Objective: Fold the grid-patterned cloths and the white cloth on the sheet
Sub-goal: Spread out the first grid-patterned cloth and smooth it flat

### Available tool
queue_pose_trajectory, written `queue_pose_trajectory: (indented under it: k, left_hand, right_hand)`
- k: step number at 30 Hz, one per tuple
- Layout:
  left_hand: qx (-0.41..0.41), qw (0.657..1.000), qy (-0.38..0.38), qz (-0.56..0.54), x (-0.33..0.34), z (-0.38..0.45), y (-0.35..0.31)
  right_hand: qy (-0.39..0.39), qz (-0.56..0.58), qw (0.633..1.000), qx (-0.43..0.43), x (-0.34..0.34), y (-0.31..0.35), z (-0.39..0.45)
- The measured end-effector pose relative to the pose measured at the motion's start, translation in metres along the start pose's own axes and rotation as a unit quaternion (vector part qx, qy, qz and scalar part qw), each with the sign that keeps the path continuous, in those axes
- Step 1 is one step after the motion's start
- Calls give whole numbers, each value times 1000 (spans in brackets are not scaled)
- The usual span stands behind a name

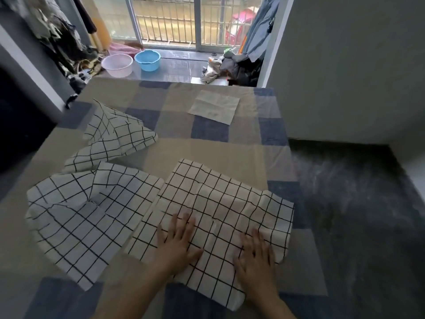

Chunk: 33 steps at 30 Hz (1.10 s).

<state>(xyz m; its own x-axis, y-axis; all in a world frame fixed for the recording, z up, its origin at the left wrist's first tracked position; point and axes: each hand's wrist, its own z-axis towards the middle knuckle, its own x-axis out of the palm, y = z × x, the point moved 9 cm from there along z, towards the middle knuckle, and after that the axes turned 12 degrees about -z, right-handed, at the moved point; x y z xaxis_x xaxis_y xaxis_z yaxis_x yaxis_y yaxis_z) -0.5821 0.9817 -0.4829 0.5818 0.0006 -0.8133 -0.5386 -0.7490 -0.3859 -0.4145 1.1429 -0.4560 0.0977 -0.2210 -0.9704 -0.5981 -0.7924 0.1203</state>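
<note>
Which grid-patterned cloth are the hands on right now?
The nearest grid cloth, right of the other two; both hands, left hand and right hand, lie flat on it.

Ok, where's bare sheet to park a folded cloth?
Free: middle sheet between white cloth and pressed grid cloth. Crowded: left side, with crumpled grid cloth and spread grid cloth.

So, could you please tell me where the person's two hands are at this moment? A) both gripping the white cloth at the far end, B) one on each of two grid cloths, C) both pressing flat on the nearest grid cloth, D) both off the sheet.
C: the left hand and right hand lie with fingers spread on the nearest grid cloth, while the white cloth lies untouched at the far end of the sheet.
</note>
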Motion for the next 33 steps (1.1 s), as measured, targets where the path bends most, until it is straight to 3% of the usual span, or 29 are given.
queue_pose_trajectory:
  k: [2,7,11,14,16,21,26,30,33]
  left_hand:
    - [-6,999,-42,22,-4,-6,-4]
    - [-72,996,-58,5,4,-7,-14]
    - [-104,991,-86,-13,2,-2,-26]
    - [-133,989,-60,-4,-5,-2,-36]
    - [-126,990,-46,35,-11,-1,-42]
    - [-128,986,-40,95,-25,5,-51]
    - [-136,984,-33,107,-37,11,-54]
    - [-140,984,-28,109,-40,12,-52]
    - [-142,984,-22,107,-41,12,-51]
  right_hand:
    - [-1,-2,1000,-13,1,-4,5]
    - [-15,-44,999,-16,-19,-14,38]
    - [29,-40,999,-5,-33,-22,80]
    - [-22,-15,1000,6,-53,-25,98]
    - [-48,44,996,67,-60,-39,95]
    - [-33,196,962,185,-58,-64,76]
    - [-42,408,862,299,-47,-92,68]
    - [10,439,829,346,-31,-96,62]
    - [15,395,833,386,-31,-106,54]
